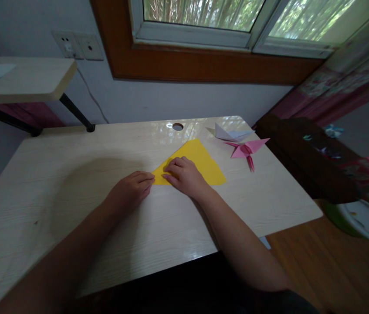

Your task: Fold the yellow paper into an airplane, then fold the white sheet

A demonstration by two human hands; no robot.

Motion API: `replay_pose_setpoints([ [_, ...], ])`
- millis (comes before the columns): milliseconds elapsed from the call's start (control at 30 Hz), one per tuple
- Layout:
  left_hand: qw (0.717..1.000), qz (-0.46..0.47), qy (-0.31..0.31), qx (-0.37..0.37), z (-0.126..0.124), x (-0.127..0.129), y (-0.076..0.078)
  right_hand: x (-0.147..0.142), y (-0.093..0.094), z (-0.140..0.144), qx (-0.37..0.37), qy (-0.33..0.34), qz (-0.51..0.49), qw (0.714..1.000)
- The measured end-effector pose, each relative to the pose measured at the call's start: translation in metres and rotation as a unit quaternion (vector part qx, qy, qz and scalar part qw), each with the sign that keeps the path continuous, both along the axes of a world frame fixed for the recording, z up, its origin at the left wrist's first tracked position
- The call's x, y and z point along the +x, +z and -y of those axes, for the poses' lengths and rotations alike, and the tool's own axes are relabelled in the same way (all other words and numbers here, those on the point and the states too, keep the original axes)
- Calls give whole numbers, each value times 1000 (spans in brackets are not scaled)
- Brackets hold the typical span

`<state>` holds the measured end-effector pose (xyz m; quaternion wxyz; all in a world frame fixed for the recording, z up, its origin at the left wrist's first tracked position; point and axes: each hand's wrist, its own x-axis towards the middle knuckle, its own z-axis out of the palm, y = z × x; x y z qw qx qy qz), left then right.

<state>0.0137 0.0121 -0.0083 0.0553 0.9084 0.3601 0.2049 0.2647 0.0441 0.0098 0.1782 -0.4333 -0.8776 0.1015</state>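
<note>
Yellow paper triangle (pixel 200 162) pressed flat under right hand (pixel 186 175), left hand (pixel 133 188) at its corner

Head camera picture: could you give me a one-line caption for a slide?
Both hands, left hand and right hand, press a yellow paper triangle flat on a pale desk.

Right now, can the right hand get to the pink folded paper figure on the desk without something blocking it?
Probably yes. The right hand rests on the yellow folded paper triangle, and only bare pale wooden desk lies between it and the pink folded paper figure. The white folded paper figure sits behind, not in the way.
</note>
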Motion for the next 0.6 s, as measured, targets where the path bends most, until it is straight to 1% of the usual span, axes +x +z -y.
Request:
replay_pose_setpoints([
  [100, 1000, 18, -11, -12, -4, -6, -5, 5, 3, 1, -13, 73, 2, 997],
  [167, 999, 31, -15, -14, -6, -8, -8, 9, 5, 2, -19, 97, 4, 995],
  [367, 998, 60, -17, -20, -9, -10, -11, 12, 9, 3, -23, 105, 13, 994],
  [600, 998, 50, -14, -20, -8, -11, -9, 10, 11, 7, -16, 106, 27, 994],
])
